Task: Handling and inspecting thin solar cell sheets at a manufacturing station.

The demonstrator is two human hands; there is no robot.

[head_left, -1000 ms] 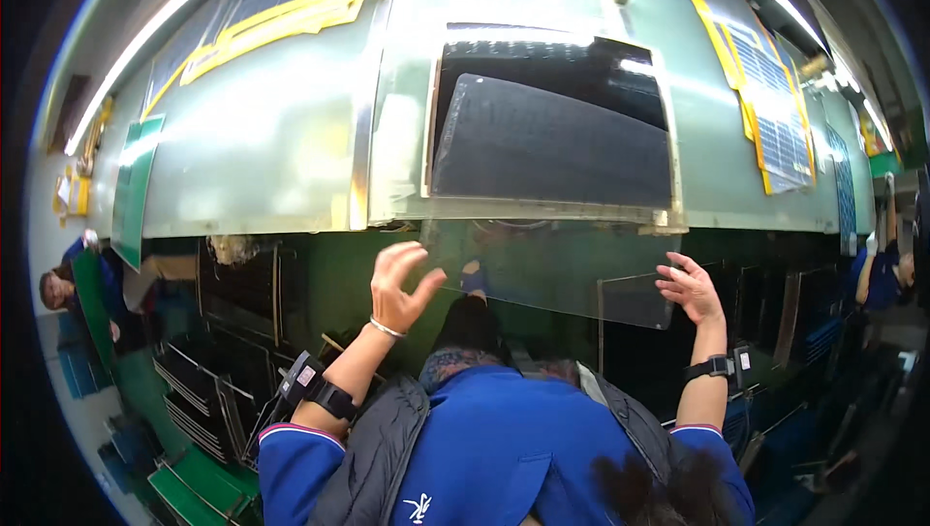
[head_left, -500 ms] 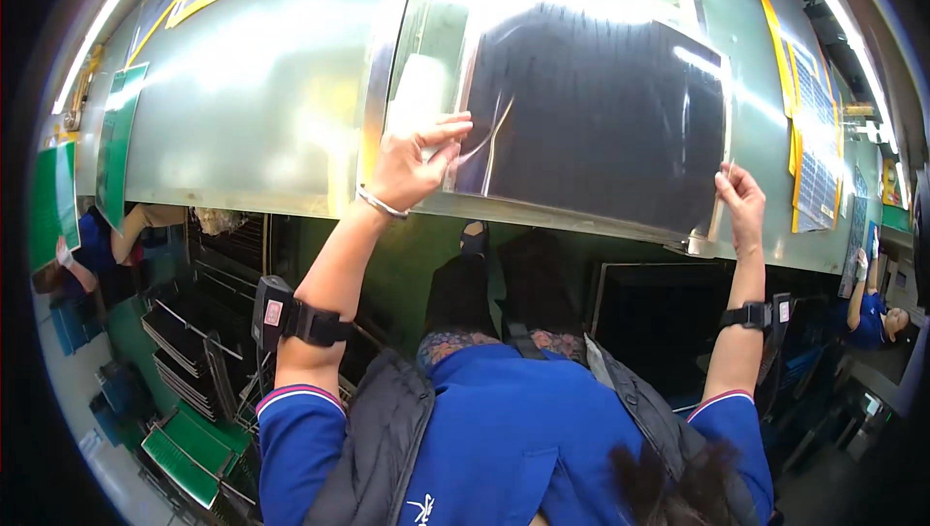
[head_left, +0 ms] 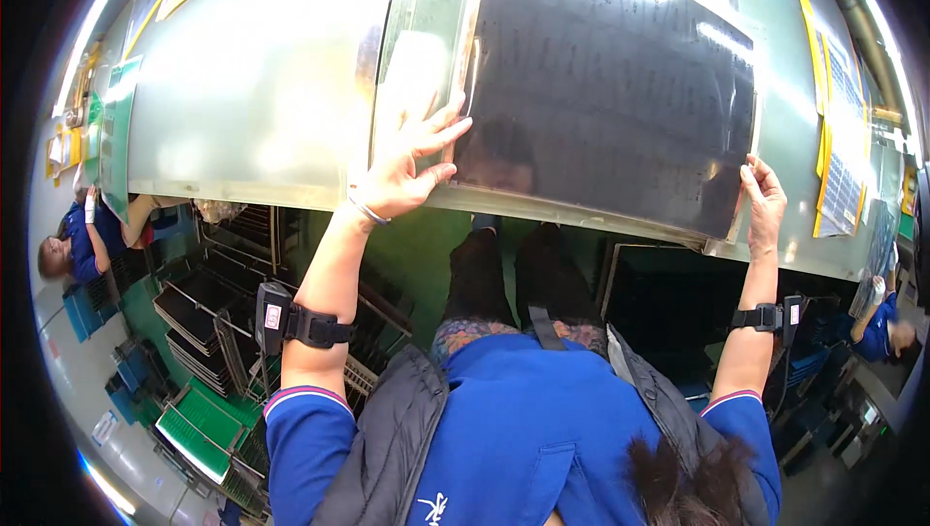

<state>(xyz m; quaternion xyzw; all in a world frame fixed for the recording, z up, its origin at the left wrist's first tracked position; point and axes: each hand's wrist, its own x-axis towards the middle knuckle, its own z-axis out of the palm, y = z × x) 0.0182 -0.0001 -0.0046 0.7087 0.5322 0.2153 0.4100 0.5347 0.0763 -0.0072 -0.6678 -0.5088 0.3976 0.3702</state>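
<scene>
So, going left to right:
Left side: another person in blue [head_left: 73, 235] sits beside racks of dark trays [head_left: 208, 308].
Left hand [head_left: 402, 172]: arm stretched up, palm flat, fingers spread and pressing the dark sheet's left edge.
Sheet: big dark glossy panel [head_left: 610, 90] lying on the pale green table [head_left: 252, 90], near its front edge.
Right hand [head_left: 763, 201]: arm up too, fingers pinching the panel's lower right corner.
Far right: yellow-edged papers [head_left: 838, 129] on the table.

Dark trays [head_left: 199, 298] sit stacked in racks low on the left, with green crates [head_left: 199, 429] nearer. A seated person [head_left: 82, 235] works far left; another [head_left: 886, 323] at right.
</scene>
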